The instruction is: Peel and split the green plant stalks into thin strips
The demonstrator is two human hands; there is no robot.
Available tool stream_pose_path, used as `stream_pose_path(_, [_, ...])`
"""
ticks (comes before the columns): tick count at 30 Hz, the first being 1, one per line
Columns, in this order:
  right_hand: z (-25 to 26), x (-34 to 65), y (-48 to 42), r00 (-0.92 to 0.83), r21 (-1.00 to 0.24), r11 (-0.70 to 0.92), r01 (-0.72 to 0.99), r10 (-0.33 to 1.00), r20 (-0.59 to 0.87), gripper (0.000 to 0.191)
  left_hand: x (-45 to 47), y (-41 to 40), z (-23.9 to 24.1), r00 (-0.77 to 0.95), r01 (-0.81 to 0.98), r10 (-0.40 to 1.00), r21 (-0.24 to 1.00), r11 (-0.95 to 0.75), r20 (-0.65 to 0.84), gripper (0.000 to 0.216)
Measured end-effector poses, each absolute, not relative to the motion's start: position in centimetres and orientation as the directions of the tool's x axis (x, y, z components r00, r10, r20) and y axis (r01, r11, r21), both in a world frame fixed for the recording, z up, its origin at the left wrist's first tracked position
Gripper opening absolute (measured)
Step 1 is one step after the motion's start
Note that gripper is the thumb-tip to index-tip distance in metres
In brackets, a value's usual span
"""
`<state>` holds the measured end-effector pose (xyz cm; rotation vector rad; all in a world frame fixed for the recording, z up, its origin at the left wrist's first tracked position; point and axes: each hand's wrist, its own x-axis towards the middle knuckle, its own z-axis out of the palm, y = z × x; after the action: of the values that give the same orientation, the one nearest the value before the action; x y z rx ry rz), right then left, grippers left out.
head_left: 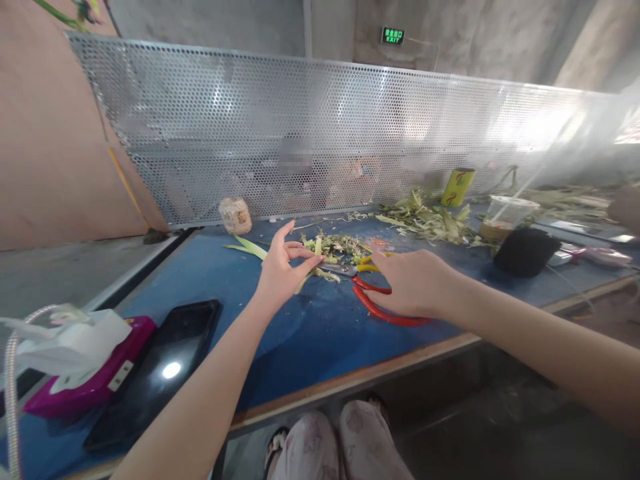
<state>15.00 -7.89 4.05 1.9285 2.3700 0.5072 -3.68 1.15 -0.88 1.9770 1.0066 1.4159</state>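
Observation:
My right hand (pixel 413 280) is wrapped round the handles of a pair of scissors (pixel 377 308), one grip red and one yellow. The metal blades point left, toward my left hand (pixel 285 267). Between thumb and forefinger, my left hand pinches a short pale green plant stem (pixel 319 247) right at the blade tips; its other fingers are raised. Just behind the blades lies a heap of small green and yellowish plant clippings (pixel 340 247). Long green leaves (pixel 247 247) rest on the blue table to the left of my left hand.
A perforated metal screen (pixel 250 127) stands along the table's back edge. At the left are a black phone (pixel 160 367) and a magenta power strip (pixel 90 377). Dried leaves (pixel 430 217), a yellow can (pixel 457 187), a plastic cup (pixel 510 210) and a black object (pixel 527 252) sit at the right.

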Motion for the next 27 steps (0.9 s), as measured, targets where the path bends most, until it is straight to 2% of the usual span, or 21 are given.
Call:
stream_pose_path(6, [3.8, 14.9, -7.7, -0.215, 0.224, 0.177, 0.959, 0.963, 0.162, 0.059, -3.6, 0.9, -0.7, 0.191, 0.296, 0.802, 0.745, -0.597, 0.566, 0.079])
stream_pose_path(15, [4.1, 14.7, -7.7, -0.265, 0.227, 0.237, 0.944, 0.959, 0.102, 0.044, -3.7, 1.0, -0.6, 0.179, 0.35, 0.793, 0.716, -0.604, 0.582, 0.075])
stream_pose_path(19, [4.2, 14.7, -7.5, -0.279, 0.238, 0.251, 0.938, 0.956, 0.089, 0.048, -3.7, 1.0, -0.5, 0.2, 0.339, 0.799, 0.725, -0.6, 0.568, 0.078])
stream_pose_path(27, [4.6, 16.0, -7.2, -0.303, 0.14, 0.297, 0.945, 0.953, 0.019, 0.052, -3.7, 1.0, -0.6, 0.205, 0.317, 0.808, 0.743, -0.589, 0.553, 0.08])
